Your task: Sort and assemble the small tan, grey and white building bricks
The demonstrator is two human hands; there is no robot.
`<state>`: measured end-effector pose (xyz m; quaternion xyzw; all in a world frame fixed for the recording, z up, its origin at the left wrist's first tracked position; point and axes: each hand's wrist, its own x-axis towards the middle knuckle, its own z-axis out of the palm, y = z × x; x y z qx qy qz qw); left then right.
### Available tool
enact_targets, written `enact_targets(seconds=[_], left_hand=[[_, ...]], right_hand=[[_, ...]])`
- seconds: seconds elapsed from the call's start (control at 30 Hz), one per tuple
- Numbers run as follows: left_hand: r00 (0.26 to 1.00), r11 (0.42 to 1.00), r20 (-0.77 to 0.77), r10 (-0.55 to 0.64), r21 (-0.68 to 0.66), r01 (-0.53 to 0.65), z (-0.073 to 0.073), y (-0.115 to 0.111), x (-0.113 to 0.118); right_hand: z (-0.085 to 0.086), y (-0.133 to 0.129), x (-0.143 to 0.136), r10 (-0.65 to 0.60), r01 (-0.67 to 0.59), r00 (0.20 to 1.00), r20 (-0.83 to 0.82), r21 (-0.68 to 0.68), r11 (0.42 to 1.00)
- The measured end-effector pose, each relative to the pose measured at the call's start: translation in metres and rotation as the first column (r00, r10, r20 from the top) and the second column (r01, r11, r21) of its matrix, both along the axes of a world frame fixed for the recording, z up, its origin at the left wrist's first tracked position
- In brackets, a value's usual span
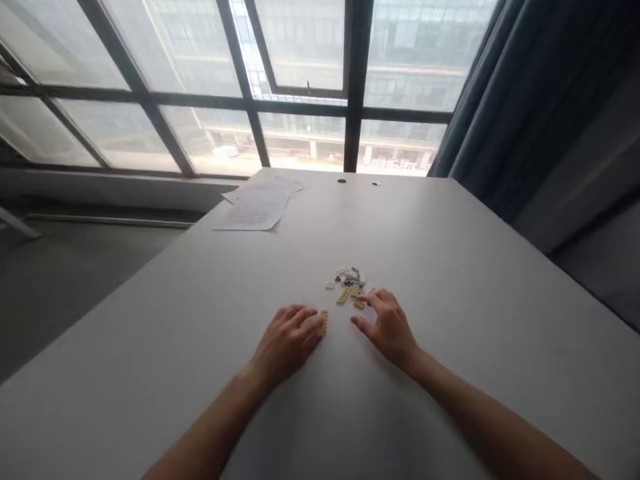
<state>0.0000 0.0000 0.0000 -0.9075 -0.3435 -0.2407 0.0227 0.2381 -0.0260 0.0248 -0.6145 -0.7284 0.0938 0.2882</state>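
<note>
In the head view my left hand rests on the white table with its fingers curled against a long tan studded toy building brick. The thumb of that hand is hidden. To the right, my right hand has thumb and fingers apart, with nothing visible between them. Its fingertips touch or nearly touch the tan bricks at the near side of a small pile. White bricks and dark grey bricks lie at the far side of the pile.
Printed paper sheets lie at the far left of the white table. Two small round spots sit near its far edge. Large windows stand behind, and a dark blue curtain hangs on the right.
</note>
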Motion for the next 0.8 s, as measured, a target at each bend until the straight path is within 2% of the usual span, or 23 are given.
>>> enact_targets(seconds=[0.17,0.3,0.6,0.8], left_hand=[[0.999,0.999,0.037,0.005,-0.036,-0.004,0.0,-0.003,0.0],[0.999,0.998,0.035,0.005,-0.064,-0.003,0.0,-0.003,0.0],[0.998,0.998,0.057,-0.008,-0.065,0.011,0.005,-0.002,0.001],[0.998,0.997,0.053,0.014,-0.083,-0.009,0.003,-0.002,0.0]], right_hand=[[-0.003,0.028,-0.019,-0.049,0.053,0.983,0.179,-0.019,0.998],[-0.008,0.039,-0.03,-0.073,0.079,0.964,0.257,-0.016,0.997],[-0.013,0.047,-0.03,-0.098,0.108,0.966,0.237,-0.029,0.994],[-0.016,0.053,-0.028,-0.069,0.076,0.97,0.232,-0.023,0.997]])
